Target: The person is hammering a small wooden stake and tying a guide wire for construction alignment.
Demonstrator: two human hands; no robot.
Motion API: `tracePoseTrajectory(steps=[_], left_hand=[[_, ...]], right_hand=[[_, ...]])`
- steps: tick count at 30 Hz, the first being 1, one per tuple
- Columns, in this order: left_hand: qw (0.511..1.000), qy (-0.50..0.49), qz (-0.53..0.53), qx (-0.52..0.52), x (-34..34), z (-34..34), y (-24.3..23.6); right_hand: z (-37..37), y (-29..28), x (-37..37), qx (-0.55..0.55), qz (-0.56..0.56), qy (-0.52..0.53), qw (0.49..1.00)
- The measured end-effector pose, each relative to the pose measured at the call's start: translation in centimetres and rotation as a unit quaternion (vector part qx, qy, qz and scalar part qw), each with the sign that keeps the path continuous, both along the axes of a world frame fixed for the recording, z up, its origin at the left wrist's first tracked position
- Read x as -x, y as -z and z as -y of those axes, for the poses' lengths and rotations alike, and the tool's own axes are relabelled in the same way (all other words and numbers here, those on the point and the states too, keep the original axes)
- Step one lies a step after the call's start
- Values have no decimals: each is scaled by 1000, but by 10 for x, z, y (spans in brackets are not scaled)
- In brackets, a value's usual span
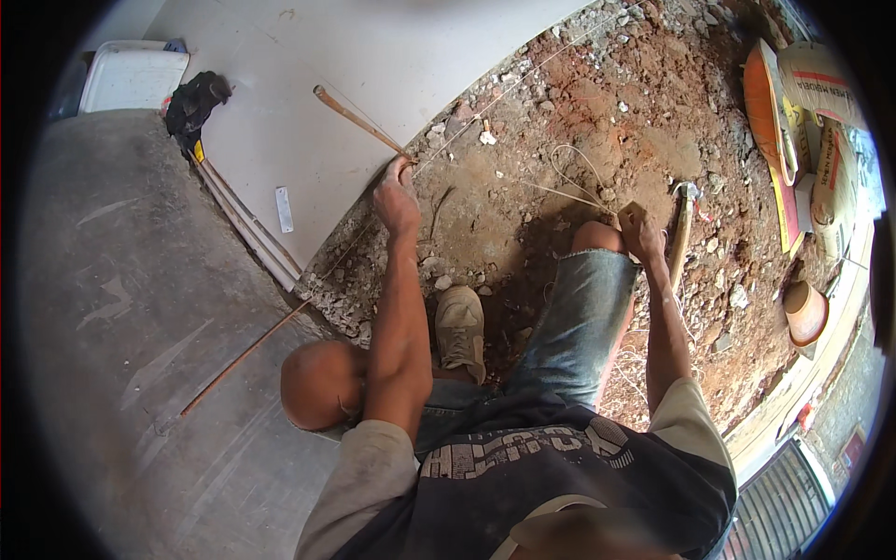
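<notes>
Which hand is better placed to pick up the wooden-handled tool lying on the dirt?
Probably the right hand: it is right beside the wooden-handled tool, though it seems closed on the string. The left hand is farther away, at the wooden stick.

At my far left, a flat, worn grey concrete surface (112, 271); at its upper edge, a white rectangular plastic tub (135, 79). Beside the tub, a crumpled black cloth (191, 107) at the upper end of long, thin, pale pipes (245, 224). To my right, two beige-grey sacks with red stripes (826, 82) (831, 191), near an orange, elongated, pale-rimmed object (763, 117); below these, a tapered, pale-orange bucket (805, 313), tilted.
</notes>
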State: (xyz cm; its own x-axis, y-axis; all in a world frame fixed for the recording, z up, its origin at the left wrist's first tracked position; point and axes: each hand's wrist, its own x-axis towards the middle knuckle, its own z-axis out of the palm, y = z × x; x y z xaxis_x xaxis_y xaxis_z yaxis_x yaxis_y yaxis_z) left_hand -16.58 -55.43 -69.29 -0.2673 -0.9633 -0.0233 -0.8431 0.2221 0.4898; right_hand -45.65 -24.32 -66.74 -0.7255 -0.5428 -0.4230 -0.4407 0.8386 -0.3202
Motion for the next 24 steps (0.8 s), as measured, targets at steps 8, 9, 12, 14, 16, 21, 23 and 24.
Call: tracePoseTrajectory(steps=[8, 9, 12, 14, 16, 21, 23, 24], left_hand=[[852, -268, -389, -226, 47, -65, -6], [790, -300, -434, -314, 51, -69, -2], [719, -330, -490, -366, 42, -67, 1], [735, -312, -466, -382, 37, -67, -3], [772, -297, -441, -350, 12, -69, 7], [788, -257, -497, -258, 15, -108, 36], [797, -247, -506, -221, 0, -109, 54], [799, -226, -519, -204, 4, -111, 62]], right_hand=[[-34, -110, -92, -59, -15, -161, 985], [-41, -113, -112, -13, -7, -177, 984], [-40, -132, -142, -16, 39, -267, 963], [-34, -135, -157, -48, 45, -338, 939], [-5, -139, -169, 74, 43, -357, 930], [130, -39, -173, 301, 155, -160, 927], [195, -5, -198, 176, 268, -169, 932], [211, 26, -209, 235, 271, -141, 923]])
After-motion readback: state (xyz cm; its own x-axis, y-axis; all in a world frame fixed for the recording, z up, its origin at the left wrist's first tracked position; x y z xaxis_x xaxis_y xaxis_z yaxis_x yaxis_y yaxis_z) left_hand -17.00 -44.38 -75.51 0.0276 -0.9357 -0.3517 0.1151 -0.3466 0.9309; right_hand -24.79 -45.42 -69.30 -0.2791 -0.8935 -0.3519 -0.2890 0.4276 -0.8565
